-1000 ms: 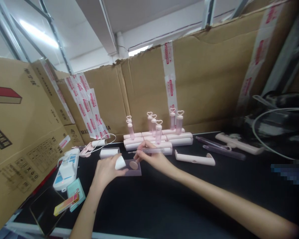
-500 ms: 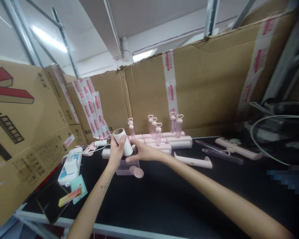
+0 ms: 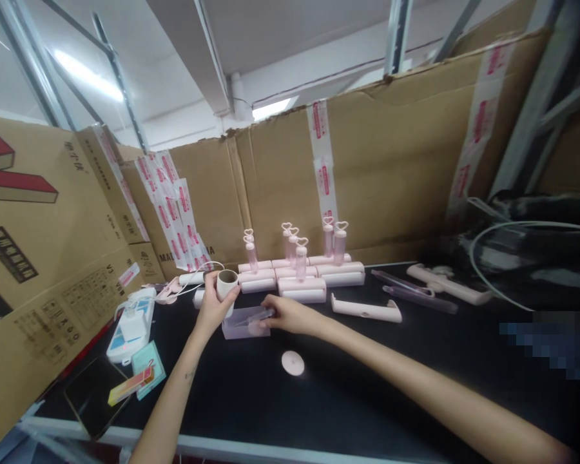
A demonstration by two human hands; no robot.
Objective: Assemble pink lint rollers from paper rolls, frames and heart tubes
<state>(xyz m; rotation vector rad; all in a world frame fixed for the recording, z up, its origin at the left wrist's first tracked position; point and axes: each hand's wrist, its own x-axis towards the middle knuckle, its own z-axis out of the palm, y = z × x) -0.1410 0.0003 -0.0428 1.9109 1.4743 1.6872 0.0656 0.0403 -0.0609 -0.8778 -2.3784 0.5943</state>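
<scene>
My left hand [image 3: 217, 303] is wrapped round a white sticky-paper roll [image 3: 227, 291], holding it nearly upright with its open cardboard core facing up. Just right of it, my right hand [image 3: 287, 314] pinches a small translucent plastic piece [image 3: 260, 316] over a translucent lilac cover [image 3: 234, 330] lying on the black table. The fingers partly hide that piece. A round pink disc [image 3: 292, 363] lies flat on the table, below my right hand. Behind my hands stand pink roller cases [image 3: 302, 288] with white rolls, and several small lilac tubes [image 3: 339, 247] with heart-shaped tops.
Right of my right hand lie a pink case part [image 3: 366, 309], translucent strips [image 3: 418, 298] and another pink part [image 3: 447, 283]. On the left are a power strip [image 3: 131, 332], a phone [image 3: 94, 396] and small boxes [image 3: 147, 367]. Cardboard walls [image 3: 391, 161] enclose the table.
My left hand has lowered the roll slightly to the left. My right hand has moved down from beside the roll to the lilac cover and pinches a piece there. The pink disc now lies nearer on the table.
</scene>
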